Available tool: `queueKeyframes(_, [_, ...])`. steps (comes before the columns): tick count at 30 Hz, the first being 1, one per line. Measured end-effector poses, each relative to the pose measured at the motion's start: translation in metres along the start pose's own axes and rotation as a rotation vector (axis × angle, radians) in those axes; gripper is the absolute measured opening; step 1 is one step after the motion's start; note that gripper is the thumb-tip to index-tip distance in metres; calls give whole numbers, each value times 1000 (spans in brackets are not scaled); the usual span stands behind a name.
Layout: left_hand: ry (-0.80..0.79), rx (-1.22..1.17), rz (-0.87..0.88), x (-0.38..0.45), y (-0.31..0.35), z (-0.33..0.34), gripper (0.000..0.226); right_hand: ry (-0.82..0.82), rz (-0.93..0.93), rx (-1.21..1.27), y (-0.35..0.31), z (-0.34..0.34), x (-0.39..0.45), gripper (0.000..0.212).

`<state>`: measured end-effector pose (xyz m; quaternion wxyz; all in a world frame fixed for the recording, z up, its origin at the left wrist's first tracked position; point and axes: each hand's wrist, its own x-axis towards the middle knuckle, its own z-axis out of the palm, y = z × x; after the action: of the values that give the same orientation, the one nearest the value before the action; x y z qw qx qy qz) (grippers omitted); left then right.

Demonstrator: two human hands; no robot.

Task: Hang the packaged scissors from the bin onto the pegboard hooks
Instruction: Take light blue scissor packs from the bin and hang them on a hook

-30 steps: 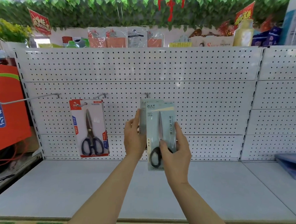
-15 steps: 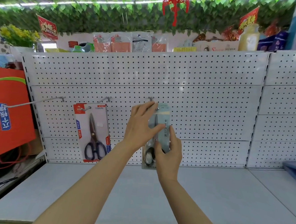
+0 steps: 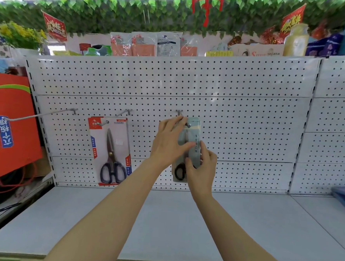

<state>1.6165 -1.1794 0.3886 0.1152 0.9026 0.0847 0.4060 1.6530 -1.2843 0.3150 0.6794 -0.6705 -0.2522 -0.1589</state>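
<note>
Fingers of the left hand (image 3: 170,142) are spread over the upper half of the grey scissors pack (image 3: 193,145), pinching it near the top; the right hand (image 3: 202,169) holds its lower half, thumb across the front by the black handles. Both hands are closed on the same pack.

Key relation: the pack's long axis runs vertical, its top edge level with the tip of the middle hook (image 3: 185,123). The hook tip shows just in front of the pack's top, so the hang hole looks threaded or nearly so; the hole itself cannot be made out. The hook's root sits in the pegboard (image 3: 239,118) slightly up and left of the tip. The left hand is nearer the hook, so it steers the top; the right only steadies the bottom. The next push probably goes straight back along the hook toward the board.

Versus one second ago: the pack has moved up and away from the camera toward the board, and the left hand has shifted from its left edge to across its front. The red-carded scissors (image 3: 110,152) hang on the neighbouring hook to the left, unchanged. The shelf (image 3: 242,225) below is bare where visible; no bin is in view.
</note>
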Motion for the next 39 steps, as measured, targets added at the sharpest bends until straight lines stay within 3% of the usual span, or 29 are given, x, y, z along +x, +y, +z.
queueKeyframes(5, [-16, 32, 16, -6, 2, -6, 87, -38, -41, -107, -2, -12, -1, 62])
queueKeyframes(10, [-4, 74, -10, -24, 7, -20, 91, -18, -259, -378, -6, -47, -1, 64])
queueKeyframes(15, [52, 239, 45, -55, 24, -33, 82, -5, -461, -637, -19, -99, -3, 62])
queueKeyframes(22, [54, 322, 76, -116, 97, -32, 70, -18, -634, -749, -26, -184, -34, 57])
queueKeyframes(29, [-125, 298, 34, -211, 175, 37, 73, -124, -628, -871, 12, -287, -98, 58])
queueKeyframes(39, [-574, 174, -45, -404, 273, 192, 72, -294, -328, -1081, 137, -442, -221, 57])
